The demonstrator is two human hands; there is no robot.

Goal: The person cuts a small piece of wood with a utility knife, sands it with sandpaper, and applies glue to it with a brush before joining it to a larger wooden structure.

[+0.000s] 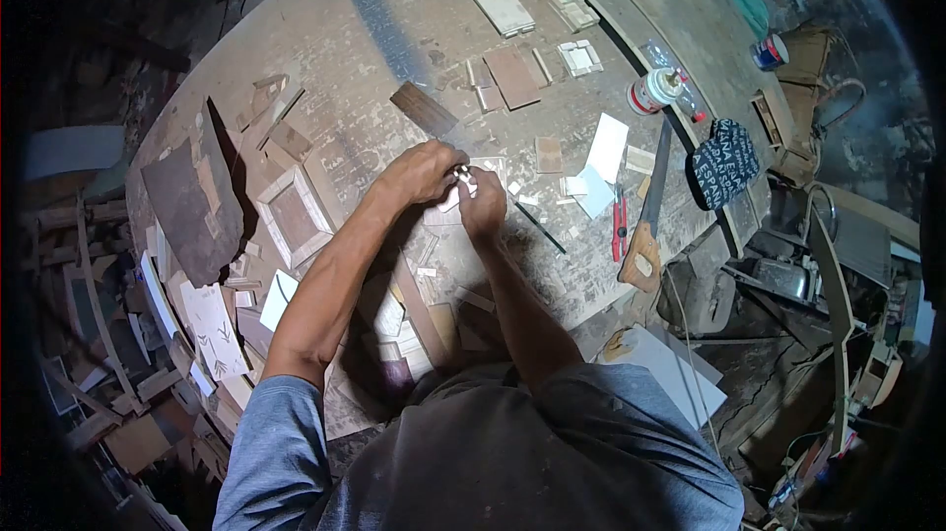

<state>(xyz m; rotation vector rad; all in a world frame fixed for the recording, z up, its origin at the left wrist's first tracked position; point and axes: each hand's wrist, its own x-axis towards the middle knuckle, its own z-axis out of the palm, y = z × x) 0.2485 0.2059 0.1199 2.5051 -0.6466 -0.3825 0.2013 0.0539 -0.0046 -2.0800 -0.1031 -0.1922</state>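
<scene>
Near the middle of the worn wooden table [325, 68], my left hand [426, 172] and my right hand [483, 206] meet, fingers closed around a small pale piece [463, 174]. What the piece is cannot be made out. Under and beside the hands lies a pale flat piece [445, 214]. A dark brown wooden rectangle [424, 108] rests just beyond my left hand. Right of my right hand is a thin dark stick [540, 228], with small white scraps [528, 200] near it.
To the right are a red cutter [619, 224], a handsaw [642, 253], a glue bottle [654, 93] and a patterned cloth cap [725, 165]. A wooden frame [295, 217] and a dark jagged sheet [195, 198] lie left. Small box parts [501, 7] sit at the far side.
</scene>
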